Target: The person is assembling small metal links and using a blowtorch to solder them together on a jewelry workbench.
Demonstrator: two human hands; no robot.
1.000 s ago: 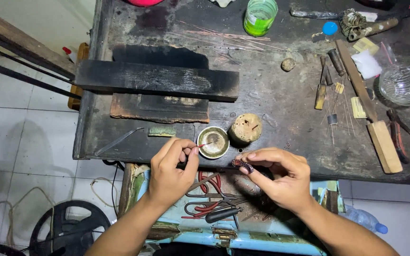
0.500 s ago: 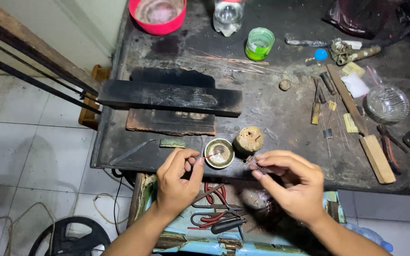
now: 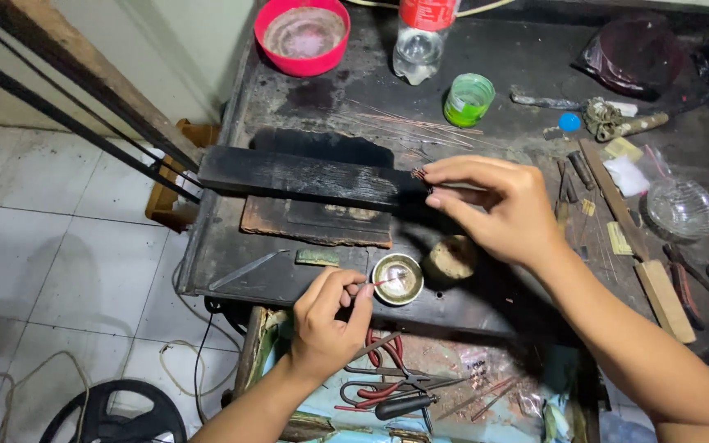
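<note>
Fingers of the right hand (image 3: 506,205) are pressed together at the tips, pinching a small reddish, wire-like piece (image 3: 420,175) at the centre of the frame. That piece sits just over the right end of a long charred black block (image 3: 313,179), whose long axis runs left to right across the dark workbench (image 3: 527,61); whether piece and block touch I cannot tell. The right hand is far nearer the block than the left, and the pinched piece points left from the fingertips, toward the block.

Lower in the frame, the left hand (image 3: 326,320) has thumb and forefinger closed on a thin stick (image 3: 375,284) with a reddish tip. The stick runs rightward from the fingers and its tip reaches the rim of a small round metal dish (image 3: 397,279) at the bench's near edge. Just right of the dish stands a stubby round wooden block (image 3: 451,258), between the dish and the right forearm.

Around them: a flat brown slab (image 3: 322,226) under the black block, thin wires (image 3: 404,125) above it, a green cup (image 3: 468,100), a pink bowl (image 3: 303,34) at top, a clear bottle (image 3: 418,45), and red-handled pliers (image 3: 387,381) in the tray below the bench.
</note>
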